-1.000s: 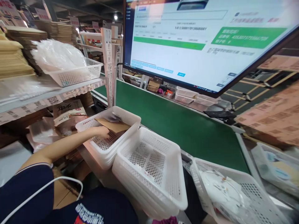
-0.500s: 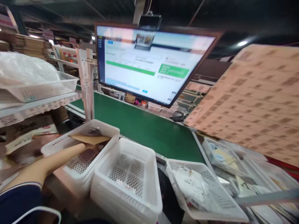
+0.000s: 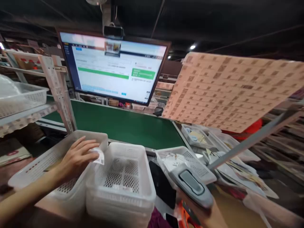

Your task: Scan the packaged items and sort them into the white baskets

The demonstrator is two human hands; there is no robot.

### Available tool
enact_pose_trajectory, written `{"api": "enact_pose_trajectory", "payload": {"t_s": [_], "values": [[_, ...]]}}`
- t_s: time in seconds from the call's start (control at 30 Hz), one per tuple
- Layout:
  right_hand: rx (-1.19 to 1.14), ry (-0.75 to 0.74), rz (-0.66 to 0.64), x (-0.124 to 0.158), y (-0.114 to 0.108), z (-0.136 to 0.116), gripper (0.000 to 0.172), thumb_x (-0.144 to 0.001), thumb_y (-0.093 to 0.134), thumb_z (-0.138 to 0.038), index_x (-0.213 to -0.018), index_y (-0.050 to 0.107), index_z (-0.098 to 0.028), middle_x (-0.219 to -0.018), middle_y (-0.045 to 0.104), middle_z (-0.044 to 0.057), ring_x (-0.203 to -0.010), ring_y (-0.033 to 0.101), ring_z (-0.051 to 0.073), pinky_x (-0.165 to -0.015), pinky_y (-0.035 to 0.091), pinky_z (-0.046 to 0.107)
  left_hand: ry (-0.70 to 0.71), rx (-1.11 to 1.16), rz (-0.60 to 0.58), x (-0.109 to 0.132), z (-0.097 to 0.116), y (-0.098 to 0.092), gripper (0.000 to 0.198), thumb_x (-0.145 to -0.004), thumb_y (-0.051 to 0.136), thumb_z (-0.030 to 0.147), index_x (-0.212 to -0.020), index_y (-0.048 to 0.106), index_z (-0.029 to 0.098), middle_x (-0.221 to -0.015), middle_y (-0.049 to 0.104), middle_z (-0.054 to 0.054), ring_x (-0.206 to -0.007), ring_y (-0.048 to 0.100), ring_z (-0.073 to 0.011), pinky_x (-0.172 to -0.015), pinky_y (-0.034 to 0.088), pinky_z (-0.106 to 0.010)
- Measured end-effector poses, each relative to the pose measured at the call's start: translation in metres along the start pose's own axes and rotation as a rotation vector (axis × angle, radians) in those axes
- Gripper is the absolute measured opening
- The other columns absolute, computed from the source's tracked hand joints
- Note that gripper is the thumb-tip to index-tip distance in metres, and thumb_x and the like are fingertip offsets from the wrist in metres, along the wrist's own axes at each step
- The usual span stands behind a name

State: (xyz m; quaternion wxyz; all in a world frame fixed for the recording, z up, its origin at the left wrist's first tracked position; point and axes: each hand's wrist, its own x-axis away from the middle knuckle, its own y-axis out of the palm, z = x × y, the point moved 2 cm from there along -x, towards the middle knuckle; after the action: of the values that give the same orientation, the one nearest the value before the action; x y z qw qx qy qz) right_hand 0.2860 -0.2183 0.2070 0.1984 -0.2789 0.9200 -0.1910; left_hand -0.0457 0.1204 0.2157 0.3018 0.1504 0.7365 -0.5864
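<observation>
My left hand (image 3: 77,157) reaches over the left white mesh basket (image 3: 35,171) and pinches a small white label or packet (image 3: 99,155) at its right rim. Next to it stands a stack of empty white baskets (image 3: 121,177). My right hand (image 3: 209,217) shows only at the bottom edge, wrapped round a grey handheld scanner (image 3: 192,185) that points up and left. Behind the scanner sits a third white basket (image 3: 190,158) with white packaged items in it.
A green conveyor belt (image 3: 123,125) runs behind the baskets, under a large monitor (image 3: 111,68). A shelf post (image 3: 58,91) and shelf with another basket (image 3: 19,99) stand at left. A big pink printed sheet (image 3: 228,91) hangs at right above trays of packets (image 3: 209,139).
The view has swung right and up. My left hand left the cardboard piece in the left basket and now pinches a small white item. The scanner in my right hand has come into view.
</observation>
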Motion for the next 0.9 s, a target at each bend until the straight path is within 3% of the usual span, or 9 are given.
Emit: {"api": "enact_pose_trajectory", "payload": {"t_s": [0.1,0.23,0.4,0.47,0.53,0.6,0.67,0.8,0.9], "values": [[-0.047,-0.184,-0.338,-0.019,0.027,-0.052,0.045,-0.087,0.078,-0.054,-0.118,0.071,-0.023,-0.109,0.078,0.01,-0.106,0.075,0.032,-0.096,0.065,0.046,0.098,-0.019,0.212,-0.021,0.021,-0.001,0.036,-0.102,0.056,0.007,-0.107,0.079,0.033,-0.135,0.076,-0.003,-0.135,0.065,-0.0248,-0.13,0.034,-0.058],[0.041,-0.328,-0.575,-0.038,0.058,-0.102,0.031,-0.088,0.076,-0.04,-0.112,0.068,-0.021,-0.114,0.075,0.01,-0.101,0.071,0.027,-0.089,0.06,0.04,0.219,-0.102,0.214,-0.02,0.042,0.025,0.035,-0.102,0.064,0.01,-0.122,0.076,0.035,-0.129,0.08,0.001,-0.128,0.068,-0.0208,-0.129,0.035,-0.046],[0.001,-0.29,-0.659,-0.051,0.07,-0.104,0.042,-0.087,0.077,-0.041,-0.122,0.066,-0.021,-0.127,0.073,0.01,-0.118,0.068,0.029,-0.103,0.054,0.043,0.294,-0.108,0.169,-0.005,0.064,0.046,0.032,-0.104,0.065,0.015,-0.131,0.073,0.032,-0.121,0.081,0.0,-0.114,0.071,-0.0202,-0.113,0.046,-0.037],[0.012,-0.27,-0.685,-0.051,0.066,-0.095,0.041,-0.087,0.076,-0.042,-0.121,0.066,-0.021,-0.124,0.074,0.009,-0.115,0.069,0.029,-0.1,0.054,0.043,0.311,-0.066,0.06,-0.002,0.072,0.052,0.033,-0.103,0.061,0.01,-0.127,0.074,0.027,-0.119,0.081,-0.004,-0.105,0.072,-0.0215,-0.102,0.05,-0.038],[0.063,-0.231,-0.733,-0.049,0.058,-0.081,0.035,-0.087,0.074,-0.042,-0.114,0.067,-0.021,-0.118,0.074,0.008,-0.108,0.069,0.029,-0.094,0.055,0.042,0.263,0.019,-0.151,-0.002,0.072,0.059,0.031,-0.099,0.065,0.011,-0.125,0.074,0.026,-0.122,0.078,-0.007,-0.097,0.072,-0.0232,-0.09,0.054,-0.038],[0.16,-0.211,-0.775,-0.048,0.048,-0.063,0.024,-0.087,0.069,-0.039,-0.103,0.065,-0.022,-0.107,0.074,0.007,-0.101,0.069,0.029,-0.087,0.055,0.04,0.127,0.131,-0.397,-0.005,0.055,0.066,0.036,-0.095,0.072,0.019,-0.131,0.073,0.028,-0.133,0.073,-0.007,-0.099,0.073,-0.0235,-0.085,0.055,-0.035],[0.251,-0.235,-0.789,-0.048,0.038,-0.046,0.016,-0.083,0.063,-0.031,-0.096,0.063,-0.023,-0.098,0.072,0.006,-0.092,0.068,0.028,-0.081,0.054,0.038,-0.114,0.187,-0.55,-0.009,0.017,0.07,0.043,-0.097,0.071,0.021,-0.139,0.07,0.029,-0.143,0.069,-0.005,-0.111,0.072,-0.0226,-0.091,0.055,-0.031],[0.296,-0.297,-0.752,-0.05,0.026,-0.034,0.021,-0.071,0.058,-0.023,-0.09,0.064,-0.024,-0.091,0.07,0.006,-0.086,0.065,0.027,-0.076,0.052,0.036,-0.607,0.029,-0.555,0.002,-0.08,0.081,0.039,-0.104,0.052,0.013,-0.139,0.068,0.008,-0.134,0.071,-0.018,-0.113,0.069,-0.0275,-0.088,0.053,-0.034],[0.312,-0.294,-0.768,-0.046,0.029,-0.045,0.014,-0.075,0.057,-0.024,-0.087,0.062,-0.024,-0.094,0.069,0.007,-0.088,0.064,0.027,-0.076,0.051,0.035,-0.79,0.0,-0.567,0.024,-0.122,0.101,0.038,-0.1,0.065,0.028,-0.124,0.07,-0.001,-0.11,0.076,-0.022,-0.098,0.07,-0.03,-0.079,0.051,-0.034]]}}
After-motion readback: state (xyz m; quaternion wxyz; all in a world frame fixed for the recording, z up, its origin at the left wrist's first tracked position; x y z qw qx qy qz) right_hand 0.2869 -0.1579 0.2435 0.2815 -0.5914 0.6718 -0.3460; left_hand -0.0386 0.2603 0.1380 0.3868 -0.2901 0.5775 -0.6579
